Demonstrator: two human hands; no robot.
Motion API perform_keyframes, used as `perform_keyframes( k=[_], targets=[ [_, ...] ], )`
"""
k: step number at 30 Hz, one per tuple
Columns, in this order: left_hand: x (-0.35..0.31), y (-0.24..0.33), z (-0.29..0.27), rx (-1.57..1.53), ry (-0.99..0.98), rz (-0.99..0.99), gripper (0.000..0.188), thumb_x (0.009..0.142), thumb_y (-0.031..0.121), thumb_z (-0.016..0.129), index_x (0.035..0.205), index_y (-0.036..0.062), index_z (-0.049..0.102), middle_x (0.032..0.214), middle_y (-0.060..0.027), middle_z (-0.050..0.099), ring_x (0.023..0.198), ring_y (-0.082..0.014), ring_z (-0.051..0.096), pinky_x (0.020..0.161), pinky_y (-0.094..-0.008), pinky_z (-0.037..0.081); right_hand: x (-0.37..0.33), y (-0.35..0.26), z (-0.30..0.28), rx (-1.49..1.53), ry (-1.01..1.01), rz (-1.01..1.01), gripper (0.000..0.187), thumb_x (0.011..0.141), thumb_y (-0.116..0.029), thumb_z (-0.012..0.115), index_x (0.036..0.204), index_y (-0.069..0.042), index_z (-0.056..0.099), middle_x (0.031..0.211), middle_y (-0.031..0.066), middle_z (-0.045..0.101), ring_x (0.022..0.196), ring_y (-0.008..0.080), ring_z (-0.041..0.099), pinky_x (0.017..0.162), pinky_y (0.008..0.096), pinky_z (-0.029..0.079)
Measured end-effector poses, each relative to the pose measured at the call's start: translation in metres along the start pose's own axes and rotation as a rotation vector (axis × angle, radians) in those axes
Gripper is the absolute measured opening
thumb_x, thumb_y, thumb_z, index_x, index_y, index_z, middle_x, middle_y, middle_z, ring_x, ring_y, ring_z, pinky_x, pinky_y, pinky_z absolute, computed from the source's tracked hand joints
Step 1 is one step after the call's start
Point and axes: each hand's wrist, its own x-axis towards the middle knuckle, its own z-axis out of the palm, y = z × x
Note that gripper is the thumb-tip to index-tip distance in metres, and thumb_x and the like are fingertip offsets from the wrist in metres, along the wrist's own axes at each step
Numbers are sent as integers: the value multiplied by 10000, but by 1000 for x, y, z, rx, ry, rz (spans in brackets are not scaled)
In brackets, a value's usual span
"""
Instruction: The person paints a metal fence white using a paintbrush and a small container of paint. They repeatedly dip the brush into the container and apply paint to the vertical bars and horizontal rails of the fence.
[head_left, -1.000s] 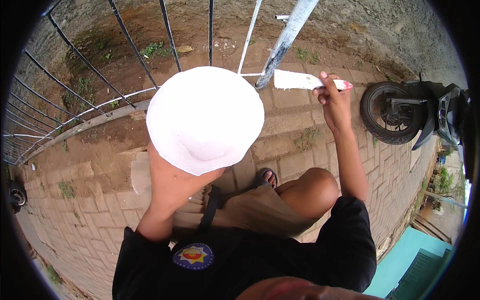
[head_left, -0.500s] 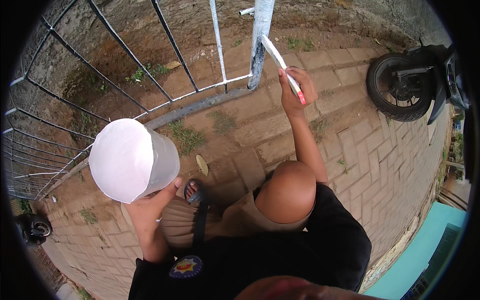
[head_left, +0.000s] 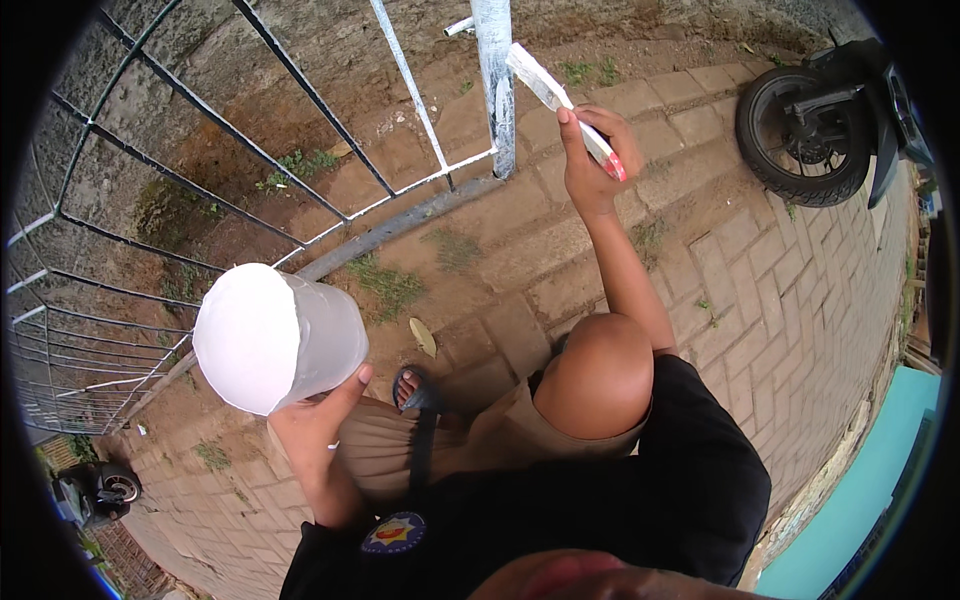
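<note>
My right hand (head_left: 603,160) is closed around a paintbrush (head_left: 540,80) with a white-coated head and a red handle end. Its tip is beside the right edge of the metal gate post (head_left: 496,75); I cannot tell whether they touch. The post is streaked with white paint over a darker grey. At the left, my left hand (head_left: 318,425) grips a white translucent plastic tub (head_left: 335,335) from below and the side. The tub is tilted, and its round top shows an even white surface (head_left: 245,340); whether that is paint or a lid is unclear.
Dark metal fence bars (head_left: 310,95), partly white, run from the post to the left. A kerb strip (head_left: 400,222) lies beneath them. Brick paving (head_left: 770,300) spreads to the right. A motorcycle wheel (head_left: 800,137) stands at the right, another motorcycle (head_left: 95,490) at the far left.
The brush has shifted from lying against the post to its right edge, its head now turned more broadside. The view has swung slightly, and the tub sits a little farther right and lower.
</note>
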Motion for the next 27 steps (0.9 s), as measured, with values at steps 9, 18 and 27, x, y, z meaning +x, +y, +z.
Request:
perform_keyframes(
  k=[9, 18, 27],
  targets=[
    [5, -3, -3, 9, -22, 87, 757, 662, -32, 896, 1331, -81, 545, 1217, -193, 665, 1110, -258, 665, 985, -382, 534, -109, 67, -26, 11, -142, 742, 200, 902, -162, 795, 877, 14, 703, 729, 50, 701, 696, 70, 606, 622, 275, 487],
    [12, -4, 3, 61, -30, 184, 783, 663, -3, 901, 1347, -73, 527, 1231, -188, 655, 1099, -254, 664, 994, -386, 523, 27, -2, 22, 589, 106, 587, 244, 934, -168, 772, 944, 30, 629, 879, 133, 730, 744, 151, 708, 674, 274, 581],
    [17, -8, 10, 105, -28, 212, 806, 666, 0, 892, 1369, -67, 503, 1248, -178, 648, 1115, -247, 655, 1003, -381, 510, -84, 74, -10, 367, 73, 1009, 266, 937, -155, 757, 1023, 28, 584, 923, 164, 728, 776, 168, 736, 635, 264, 580]
  ],
)
